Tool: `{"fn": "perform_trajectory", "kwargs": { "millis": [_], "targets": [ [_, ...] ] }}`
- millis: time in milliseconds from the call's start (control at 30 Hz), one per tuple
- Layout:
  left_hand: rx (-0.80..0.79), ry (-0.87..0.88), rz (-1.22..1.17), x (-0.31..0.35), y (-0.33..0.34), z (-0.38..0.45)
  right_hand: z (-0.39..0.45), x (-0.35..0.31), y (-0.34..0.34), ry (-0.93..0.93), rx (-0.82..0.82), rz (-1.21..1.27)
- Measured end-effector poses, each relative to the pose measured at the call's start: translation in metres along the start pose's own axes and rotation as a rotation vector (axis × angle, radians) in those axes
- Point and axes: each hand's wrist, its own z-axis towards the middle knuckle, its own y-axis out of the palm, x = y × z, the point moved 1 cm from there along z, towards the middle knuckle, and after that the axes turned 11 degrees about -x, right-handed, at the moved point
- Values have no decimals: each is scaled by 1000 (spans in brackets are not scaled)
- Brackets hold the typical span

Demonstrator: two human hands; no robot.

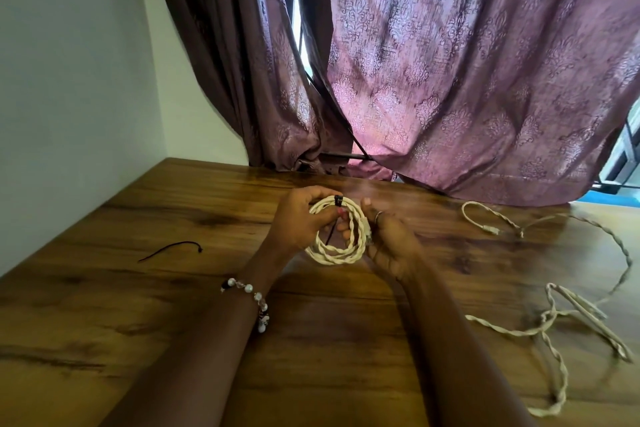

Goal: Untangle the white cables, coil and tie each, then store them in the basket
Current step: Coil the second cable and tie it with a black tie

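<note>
Holding the coiled white cable (337, 236), left hand (301, 222) pinches its black tie (334, 218), right hand (388, 239) grips its side.

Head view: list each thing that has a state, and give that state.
Coiled cable: wound in loops, held off the table by both hands.
Black tie on coil: wrapped round the loops, tail hanging loose.
Spare tie: lying unused on the table.
Loose cable: uncoiled, sprawled on the table.
Left hand: gripping the coil.
Right hand: gripping the coil.
Curtain: drawn, small gap.
</note>
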Motion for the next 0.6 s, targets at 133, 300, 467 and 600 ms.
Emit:
{"fn": "perform_trajectory", "kwargs": {
  "millis": [133,300,467,600],
  "targets": [
    [6,59,97,1,-3,-1,2,-1,-1,61,-25,86],
    [-10,115,89,5,-1,-2,8,3,1,112,-11,213],
    [-30,175,163,7,3,-1,9,5,-8,125,27,280],
    [-43,204,205,10,8,-4,10,4,-16,156,178,268]
  ]
}}
